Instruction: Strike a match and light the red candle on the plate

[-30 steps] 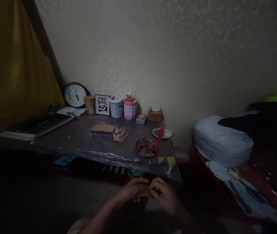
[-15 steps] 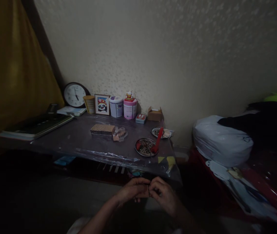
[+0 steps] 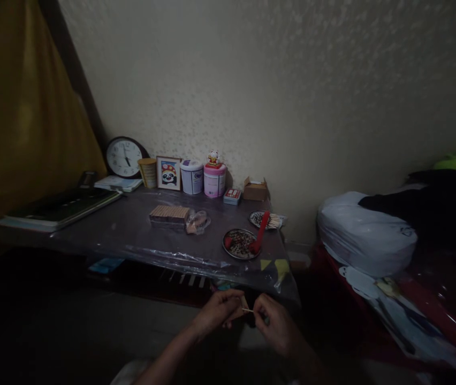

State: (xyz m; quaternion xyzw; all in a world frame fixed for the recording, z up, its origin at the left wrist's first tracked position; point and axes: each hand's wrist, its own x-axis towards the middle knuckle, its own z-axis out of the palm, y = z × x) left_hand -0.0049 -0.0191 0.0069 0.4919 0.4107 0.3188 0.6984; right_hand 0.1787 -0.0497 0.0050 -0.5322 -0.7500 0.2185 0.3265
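Note:
Low in front of the table, my left hand (image 3: 218, 314) is closed around a small flat tan piece (image 3: 241, 309), its lower part hidden by my fingers. My right hand (image 3: 275, 322) pinches a thin pale stick (image 3: 248, 310) by one end. The stick's other end meets the face of the tan piece. On the table above lies a round plate (image 3: 226, 247) with dark and pale speckled contents and a red spoon (image 3: 263, 227). Behind it is a second plate (image 3: 253, 215) with several pale sticks (image 3: 275, 221).
A row of thin tan pieces (image 3: 169, 214) and a clear plastic bag (image 3: 198, 222) lie mid-table. Along the wall stand a clock (image 3: 124, 156), a panda picture (image 3: 168, 174), two tubs (image 3: 214, 182) and a small cardboard box (image 3: 255, 190). A white bundle (image 3: 364, 227) is at right.
My right hand has drawn slightly right, away from my left, and the pale stick now shows between them. The tan piece has tilted in my left hand.

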